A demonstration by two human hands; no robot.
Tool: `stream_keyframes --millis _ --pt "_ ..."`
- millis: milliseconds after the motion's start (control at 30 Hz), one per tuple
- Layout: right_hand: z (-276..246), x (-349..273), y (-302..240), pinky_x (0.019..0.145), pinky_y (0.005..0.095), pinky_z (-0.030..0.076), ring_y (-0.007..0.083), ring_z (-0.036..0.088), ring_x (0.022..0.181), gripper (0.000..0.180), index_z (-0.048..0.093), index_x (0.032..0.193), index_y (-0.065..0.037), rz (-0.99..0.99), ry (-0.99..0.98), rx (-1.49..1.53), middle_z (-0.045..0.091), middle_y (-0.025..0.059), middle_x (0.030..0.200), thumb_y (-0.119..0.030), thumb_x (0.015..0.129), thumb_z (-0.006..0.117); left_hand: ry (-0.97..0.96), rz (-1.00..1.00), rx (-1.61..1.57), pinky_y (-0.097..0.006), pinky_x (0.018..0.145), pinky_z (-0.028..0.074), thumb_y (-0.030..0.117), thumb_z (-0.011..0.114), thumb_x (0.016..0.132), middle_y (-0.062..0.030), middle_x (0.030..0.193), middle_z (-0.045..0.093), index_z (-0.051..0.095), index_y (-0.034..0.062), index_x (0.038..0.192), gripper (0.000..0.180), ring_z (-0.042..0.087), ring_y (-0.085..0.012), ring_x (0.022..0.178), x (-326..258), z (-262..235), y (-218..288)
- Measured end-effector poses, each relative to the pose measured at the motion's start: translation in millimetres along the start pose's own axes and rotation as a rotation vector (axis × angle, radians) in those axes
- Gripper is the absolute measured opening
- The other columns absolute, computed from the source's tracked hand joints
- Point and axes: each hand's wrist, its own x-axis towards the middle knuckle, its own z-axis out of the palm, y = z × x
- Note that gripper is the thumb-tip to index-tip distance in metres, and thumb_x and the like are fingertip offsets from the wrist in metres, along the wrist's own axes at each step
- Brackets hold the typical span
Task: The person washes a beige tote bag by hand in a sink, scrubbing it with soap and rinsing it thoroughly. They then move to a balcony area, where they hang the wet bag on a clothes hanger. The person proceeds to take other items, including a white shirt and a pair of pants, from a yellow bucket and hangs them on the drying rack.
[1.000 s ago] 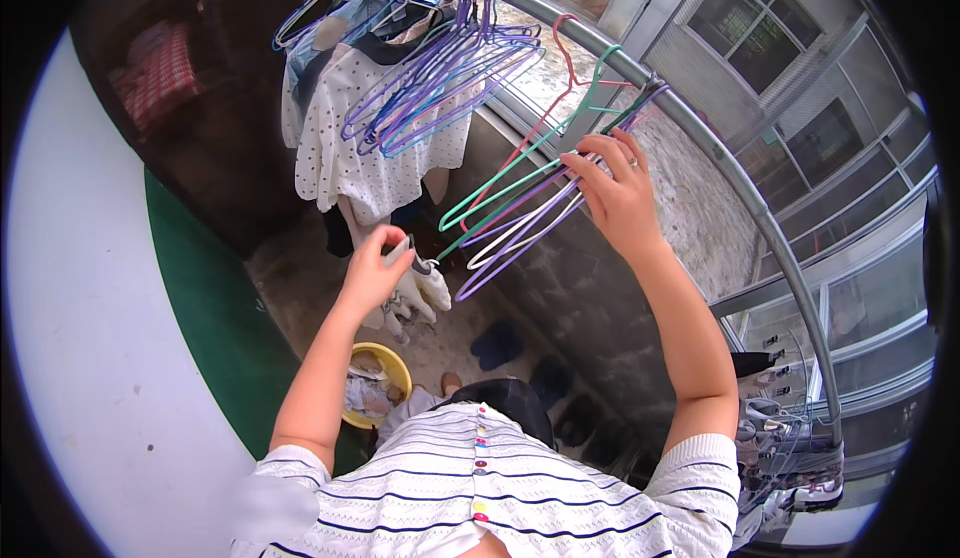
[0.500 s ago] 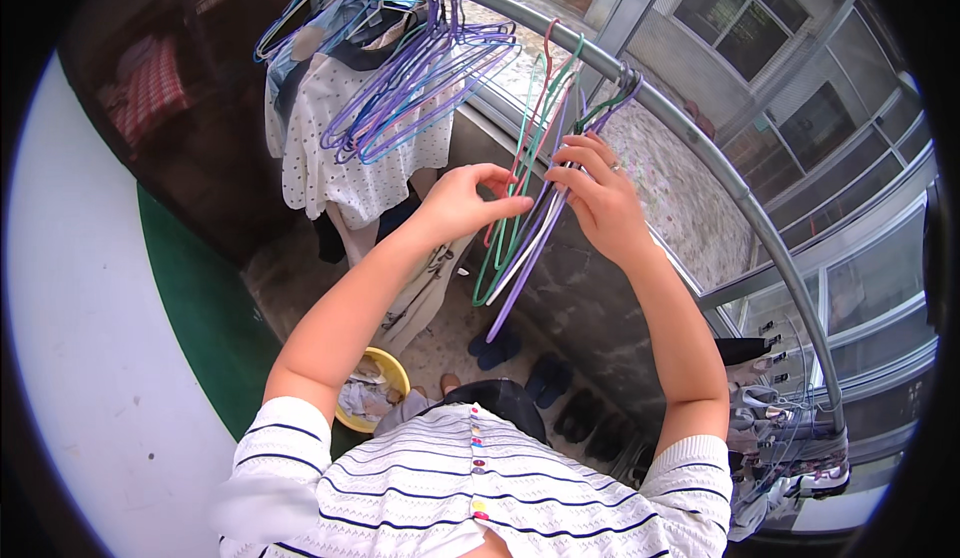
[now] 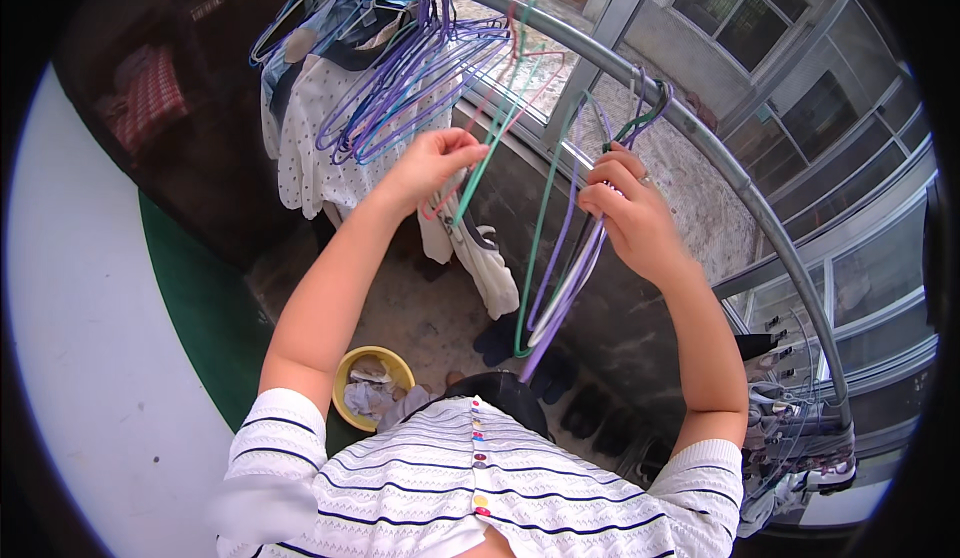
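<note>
My left hand [image 3: 437,163] is closed, pinching a light green hanger [image 3: 474,186] between thumb and fingertips. A pinkish-red hanger [image 3: 555,70] hangs with it, blurred by motion, and both hooks are up by the rail. My right hand [image 3: 632,213] is closed round a bunch of hangers [image 3: 555,308] in purple, white and green. The bunch slants down toward my waist. Its hooks are up at the metal rail [image 3: 735,173]. To the left, a cluster of purple and blue hangers [image 3: 400,93] hangs from the same rail.
A white dotted blouse [image 3: 310,148] and other clothes hang at the rail's far left. A yellow basin [image 3: 400,358] with cloth in it stands on the floor by my legs. Several dark shoes [image 3: 580,413] line the low wall. More laundry [image 3: 790,448] hangs at right.
My hands have moved apart. The left hand has drawn the light green and pinkish-red hangers leftward, away from the bunch. The right hand has shifted right with the other hangers.
</note>
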Motion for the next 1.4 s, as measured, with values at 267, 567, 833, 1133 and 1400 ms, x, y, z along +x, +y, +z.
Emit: stream_keyframes --millis 267,567,833,1133,1400 --pt "-7 -22 4 0.109 0.0450 0.036 0.0317 0.047 0.117 0.032 0.059 0.094 -0.005 0.110 -0.151 -0.326 0.054 0.0102 0.106 0.010 0.066 0.060 -0.003 0.090 0.075 -0.021 0.073 0.039 0.027 0.063 0.091 0.0041 0.078 0.056 0.058 0.0077 0.086 0.021 0.050 -0.0041 0.077 -9 -19 4" --pt "24 60 -30 0.088 0.0389 0.047 0.0346 0.060 0.104 0.041 0.055 0.122 -0.002 0.425 -0.046 0.273 0.062 0.0149 0.110 -0.011 0.082 0.061 -0.035 0.091 -0.003 -0.022 0.069 0.041 0.029 0.049 0.099 0.0017 0.071 0.055 0.059 0.0050 0.093 0.026 0.050 -0.0060 0.068 -23 -33 16" --pt "102 120 -2 0.049 0.0231 0.040 0.0076 0.051 0.059 0.033 0.062 0.094 0.000 0.931 0.100 1.173 0.057 0.0025 0.075 -0.032 0.088 0.065 -0.067 0.101 -0.061 -0.022 0.065 0.039 0.031 0.042 0.101 0.0018 0.069 0.051 0.058 0.0047 0.098 0.031 0.048 -0.0059 0.067 -32 -25 30" --pt "37 124 -19 0.045 0.0225 0.035 0.0092 0.048 0.057 0.017 0.055 0.085 -0.001 0.758 0.240 1.851 0.053 0.0022 0.071 -0.016 0.089 0.060 -0.011 0.145 -0.084 -0.021 0.062 0.036 0.024 0.047 0.100 0.0033 0.070 0.049 0.057 0.0052 0.085 0.026 0.043 -0.0057 0.065 -18 -28 2" --pt "-16 85 -11 0.045 0.0237 0.036 0.0110 0.042 0.052 0.018 0.055 0.084 -0.003 0.682 0.290 1.947 0.052 0.0026 0.069 -0.020 0.087 0.058 0.116 0.248 0.153 -0.026 0.057 0.039 0.028 0.049 0.097 -0.0001 0.063 0.053 0.058 0.0025 0.077 0.033 0.048 -0.0083 0.059 -15 -14 -4"
